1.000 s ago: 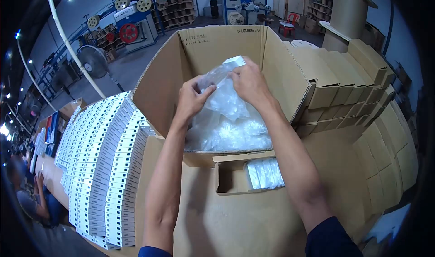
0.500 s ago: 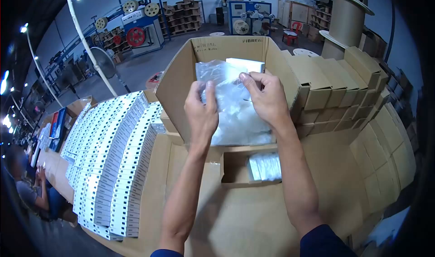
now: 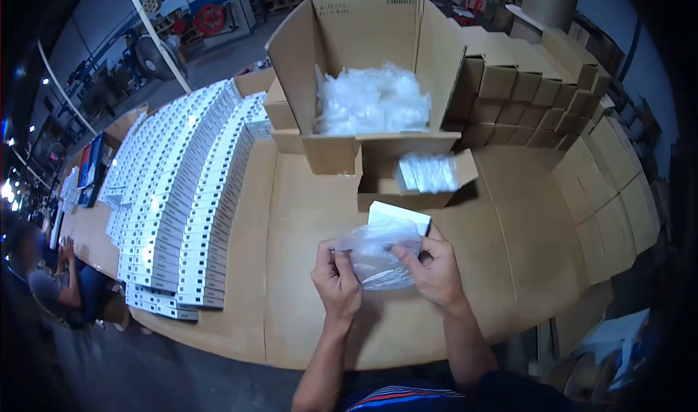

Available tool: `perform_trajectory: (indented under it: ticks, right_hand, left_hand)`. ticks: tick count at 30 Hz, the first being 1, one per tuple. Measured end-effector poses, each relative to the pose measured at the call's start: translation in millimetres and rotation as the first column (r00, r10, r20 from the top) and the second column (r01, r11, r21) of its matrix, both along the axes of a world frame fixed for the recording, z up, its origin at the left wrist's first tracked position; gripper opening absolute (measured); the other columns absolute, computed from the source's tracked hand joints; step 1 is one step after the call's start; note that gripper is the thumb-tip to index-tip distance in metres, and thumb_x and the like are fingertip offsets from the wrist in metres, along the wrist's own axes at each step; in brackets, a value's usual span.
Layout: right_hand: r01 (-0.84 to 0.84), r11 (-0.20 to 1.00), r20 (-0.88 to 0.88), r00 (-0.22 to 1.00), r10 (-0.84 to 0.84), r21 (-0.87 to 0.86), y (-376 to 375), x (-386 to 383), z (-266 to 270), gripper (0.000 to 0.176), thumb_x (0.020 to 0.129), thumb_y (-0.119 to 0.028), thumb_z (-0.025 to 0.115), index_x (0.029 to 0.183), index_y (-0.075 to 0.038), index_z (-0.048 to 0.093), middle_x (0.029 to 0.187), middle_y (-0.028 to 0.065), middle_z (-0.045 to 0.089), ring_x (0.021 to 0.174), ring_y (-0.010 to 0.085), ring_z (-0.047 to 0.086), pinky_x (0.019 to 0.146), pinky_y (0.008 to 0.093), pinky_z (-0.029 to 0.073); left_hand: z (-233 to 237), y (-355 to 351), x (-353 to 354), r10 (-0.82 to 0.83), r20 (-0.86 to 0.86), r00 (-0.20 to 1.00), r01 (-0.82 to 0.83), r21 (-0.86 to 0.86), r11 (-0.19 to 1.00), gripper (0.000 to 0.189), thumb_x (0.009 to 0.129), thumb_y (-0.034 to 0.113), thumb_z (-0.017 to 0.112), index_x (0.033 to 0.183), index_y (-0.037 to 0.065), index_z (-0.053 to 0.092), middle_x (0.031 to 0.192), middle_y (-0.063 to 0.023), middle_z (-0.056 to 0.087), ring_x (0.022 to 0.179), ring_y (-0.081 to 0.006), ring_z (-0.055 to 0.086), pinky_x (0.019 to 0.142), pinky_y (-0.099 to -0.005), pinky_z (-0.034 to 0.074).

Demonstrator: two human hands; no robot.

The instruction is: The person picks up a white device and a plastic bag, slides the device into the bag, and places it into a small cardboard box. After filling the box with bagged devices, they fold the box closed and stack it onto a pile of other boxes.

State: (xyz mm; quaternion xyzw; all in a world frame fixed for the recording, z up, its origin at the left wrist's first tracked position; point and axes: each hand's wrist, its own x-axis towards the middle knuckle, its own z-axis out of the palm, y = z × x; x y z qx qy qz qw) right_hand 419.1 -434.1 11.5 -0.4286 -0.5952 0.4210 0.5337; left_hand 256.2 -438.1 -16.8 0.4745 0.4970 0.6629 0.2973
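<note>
My left hand (image 3: 338,277) pinches the left edge of a clear plastic bag (image 3: 378,256) above the table. On the bag's other side, my right hand (image 3: 434,267) grips the plastic with its thumb on top, and a white box (image 3: 398,216) shows just behind the bag, near the right fingers. Whether the white box is partly inside the bag I cannot tell. Beyond the hands is a small open carton (image 3: 378,198) with wrapped white items (image 3: 427,174) in its right half. Behind it, a large carton (image 3: 367,30) holds a heap of clear plastic bags (image 3: 374,99).
Rows of stacked white boxes (image 3: 171,179) cover the left of the cardboard-topped table (image 3: 305,216). Folded brown cartons (image 3: 509,96) are piled at the right back, with more brown cartons (image 3: 611,187) at the right edge. A person (image 3: 62,281) sits at the far left.
Both hands have moved down and back from the large carton to above the table, bringing the bag and white box. The view has tilted downward, and the small carton's right flap now shows.
</note>
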Motion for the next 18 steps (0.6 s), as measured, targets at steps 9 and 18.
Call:
perform_trajectory:
  ticks: [9, 18]
  right_hand:
    - [0.197, 0.970, 0.266, 0.936, -0.229, 0.140, -44, -4, -27, 0.020, 0.082, 0.003, 0.076, 0.101, 0.004, 0.074, 0.106, 0.0199, 0.062, 0.095, 0.0346, 0.066, 0.082, 0.0390, 0.053]
    - [0.149, 0.983, 0.370, 0.912, -0.177, 0.104, -56, 6, -24, 0.022, 0.083, 0.002, 0.072, 0.104, 0.005, 0.073, 0.106, 0.0235, 0.060, 0.096, 0.0392, 0.065, 0.084, 0.0425, 0.052]
  left_hand:
    - [21, -51, -20, 0.195, -0.669, 0.718, 0.059, 0.337, 0.940, 0.049, 0.077, -0.001, 0.083, 0.120, 0.004, 0.061, 0.114, -0.0150, 0.062, 0.107, -0.0329, 0.062, 0.094, -0.0437, 0.050]
    - [29, -33, -3, -0.196, -0.749, 0.633, 0.329, 0.031, 0.944, 0.027, 0.082, -0.003, 0.078, 0.100, 0.004, 0.060, 0.090, -0.0122, 0.067, 0.087, -0.0306, 0.067, 0.080, -0.0429, 0.052]
